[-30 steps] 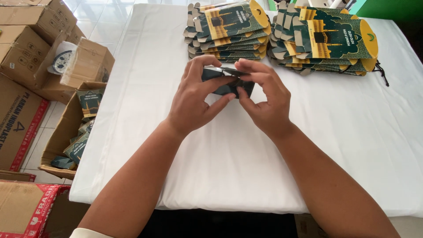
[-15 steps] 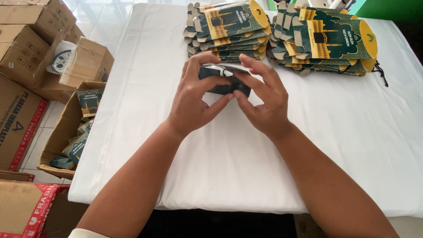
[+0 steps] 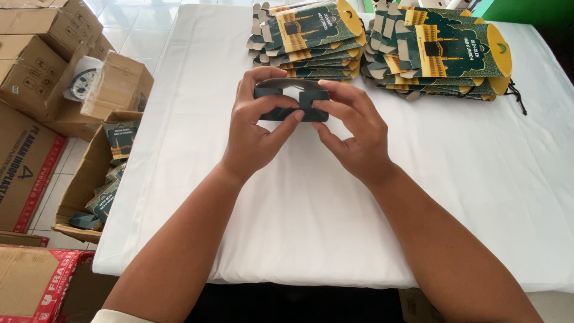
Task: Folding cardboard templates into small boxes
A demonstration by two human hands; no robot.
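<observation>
Two hands meet on one small dark carton (image 3: 291,103), held just above the white table (image 3: 287,227) near its far half. The carton's long axis runs from nine o'clock to three o'clock, level with the table edge, and its top flap arches up toward twelve. A pale arrow-shaped tab shows in the middle of the near face.

From seven o'clock comes the left hand (image 3: 254,128): its fingers curl over the carton's left end and top, and the thumb presses across the near face toward three. From five o'clock comes the right hand (image 3: 353,128): its thumb lies on the right half of the near face, the fingers wrapped behind and over the right end. Both sets of fingers are closed firmly on the carton, one at each end; neither is nearer, since both already touch it. The thumb tips lie close to each other, on either side of the tab.

Beyond the carton, toward twelve o'clock, lies a stack of flat green and yellow cartons (image 3: 311,36), close behind the fingertips but apart from them. Another stack (image 3: 442,54) lies toward two o'clock, well clear. Off the table at nine o'clock stands an open brown box (image 3: 104,173) holding finished cartons, with more boxes (image 3: 42,66) toward ten.
</observation>
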